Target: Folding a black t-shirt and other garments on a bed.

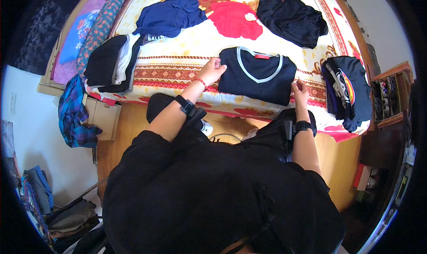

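Note:
A folded black V-neck top [263, 90] with a light grey neckband and a red neck label lies flat near the front edge of the bed. At its left side, my left hand [210, 73] has thumb and fingers on the cloth edge. My right hand [301, 91] pinches the opposite edge, lower down. Beyond the top lie a dark blue collared shirt [171, 15], a red garment [235, 20] and a crumpled black garment [292, 20].
Folded black and white clothes [108, 62] stand at the bed's left corner. On the right is another pile of folded dark clothes [348, 90]. A plaid cloth [75, 113] hangs over a cabinet [103, 115]. Shelves [392, 93] stand beyond the bed's right side.

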`<state>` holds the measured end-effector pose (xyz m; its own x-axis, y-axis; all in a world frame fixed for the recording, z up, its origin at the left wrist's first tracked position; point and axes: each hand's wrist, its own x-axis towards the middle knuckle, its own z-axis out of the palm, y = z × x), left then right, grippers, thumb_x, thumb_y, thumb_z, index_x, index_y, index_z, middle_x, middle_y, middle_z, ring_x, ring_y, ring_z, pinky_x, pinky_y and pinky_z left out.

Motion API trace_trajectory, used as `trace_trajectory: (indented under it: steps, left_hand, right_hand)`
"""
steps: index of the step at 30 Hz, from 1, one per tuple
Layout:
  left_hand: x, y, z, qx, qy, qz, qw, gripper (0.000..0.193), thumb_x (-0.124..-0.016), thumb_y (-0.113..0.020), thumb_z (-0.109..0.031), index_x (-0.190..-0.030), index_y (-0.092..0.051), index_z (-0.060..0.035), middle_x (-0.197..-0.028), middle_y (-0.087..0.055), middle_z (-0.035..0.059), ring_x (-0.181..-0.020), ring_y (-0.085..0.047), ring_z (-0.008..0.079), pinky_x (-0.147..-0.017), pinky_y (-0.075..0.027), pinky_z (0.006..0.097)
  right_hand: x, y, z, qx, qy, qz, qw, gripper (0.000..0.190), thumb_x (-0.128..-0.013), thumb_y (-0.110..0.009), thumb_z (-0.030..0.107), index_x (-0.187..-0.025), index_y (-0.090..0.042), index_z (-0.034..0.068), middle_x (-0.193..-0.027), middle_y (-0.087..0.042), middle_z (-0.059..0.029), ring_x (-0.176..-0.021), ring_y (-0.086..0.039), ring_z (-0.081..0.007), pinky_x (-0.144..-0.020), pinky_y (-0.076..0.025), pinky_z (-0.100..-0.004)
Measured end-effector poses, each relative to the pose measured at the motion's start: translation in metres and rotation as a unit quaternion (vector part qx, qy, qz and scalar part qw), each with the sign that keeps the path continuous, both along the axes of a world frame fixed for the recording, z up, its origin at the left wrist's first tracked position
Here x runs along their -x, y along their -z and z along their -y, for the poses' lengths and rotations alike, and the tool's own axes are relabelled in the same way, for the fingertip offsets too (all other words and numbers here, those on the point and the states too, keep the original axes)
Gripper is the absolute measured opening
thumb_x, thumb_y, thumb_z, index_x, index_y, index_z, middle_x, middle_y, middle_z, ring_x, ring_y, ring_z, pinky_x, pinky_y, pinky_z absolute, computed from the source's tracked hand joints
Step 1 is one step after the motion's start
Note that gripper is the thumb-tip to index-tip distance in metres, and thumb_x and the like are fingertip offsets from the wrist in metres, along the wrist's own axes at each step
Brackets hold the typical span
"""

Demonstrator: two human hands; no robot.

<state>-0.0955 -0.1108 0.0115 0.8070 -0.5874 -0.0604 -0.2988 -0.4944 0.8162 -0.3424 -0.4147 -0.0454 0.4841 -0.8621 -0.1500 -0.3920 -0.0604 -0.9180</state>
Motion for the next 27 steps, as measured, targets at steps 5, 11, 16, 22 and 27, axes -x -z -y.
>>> trace_trajectory:
  steps: [5, 11, 16, 22, 27]
  left_hand:
    - [-0.02, 0.043, 0.028, -0.022, -0.095, -0.051, 0.994, 0.065, -0.08, -0.068, -0.04, -0.12, -0.046, 0.0067, -0.099, -0.065, 0.0205, -0.089, -0.065, 0.0286, -0.077, -0.05, 0.0352]
    - [-0.05, 0.057, 0.065, 0.005, -0.154, -0.24, 0.959, 0.058, -0.077, -0.071, -0.043, -0.098, -0.063, 0.0101, -0.095, -0.067, 0.0166, -0.085, -0.064, 0.0241, -0.077, -0.05, 0.0319]
    - [-0.035, 0.04, 0.097, 0.203, -0.119, -0.199, 0.951, 0.03, -0.086, -0.063, -0.019, -0.109, -0.06, 0.0009, -0.102, -0.065, 0.0087, -0.091, -0.061, 0.0173, -0.083, -0.048, 0.0313]
    - [-0.06, 0.033, 0.083, 0.358, -0.082, -0.453, 0.812, 0.026, -0.085, -0.061, -0.012, -0.109, -0.058, -0.0033, -0.106, -0.063, 0.0095, -0.099, -0.06, 0.0218, -0.09, -0.047, 0.0348]
    - [-0.069, 0.045, 0.092, 0.285, -0.117, -0.417, 0.855, 0.021, -0.083, -0.062, -0.009, -0.102, -0.06, -0.0004, -0.101, -0.064, 0.0088, -0.095, -0.06, 0.0212, -0.088, -0.047, 0.0333]
  right_hand:
    - [-0.009, 0.011, 0.016, 0.0, -0.009, 0.015, 1.0, 0.059, -0.076, -0.072, 0.026, -0.124, -0.051, -0.001, -0.106, -0.065, -0.0163, -0.097, -0.062, -0.0215, -0.083, -0.049, -0.0317]
    - [-0.049, -0.028, 0.037, -0.05, 0.053, 0.004, 0.997, 0.067, -0.075, -0.073, 0.036, -0.124, -0.05, -0.004, -0.105, -0.064, -0.0181, -0.097, -0.061, -0.0247, -0.084, -0.047, -0.0322]
    - [-0.048, 0.001, 0.054, -0.085, -0.015, 0.09, 0.992, 0.045, -0.08, -0.07, 0.027, -0.115, -0.06, 0.001, -0.104, -0.066, -0.0101, -0.095, -0.061, -0.0196, -0.084, -0.047, -0.0293]
    - [-0.048, -0.028, 0.061, -0.278, -0.091, 0.233, 0.927, 0.035, -0.085, -0.063, 0.014, -0.119, -0.058, 0.006, -0.106, -0.064, -0.0068, -0.096, -0.059, -0.015, -0.086, -0.044, -0.0269]
    - [-0.063, -0.019, 0.058, -0.166, -0.057, 0.168, 0.97, 0.022, -0.085, -0.066, 0.017, -0.104, -0.065, 0.008, -0.097, -0.064, -0.0011, -0.09, -0.056, -0.0104, -0.081, -0.042, -0.0221]
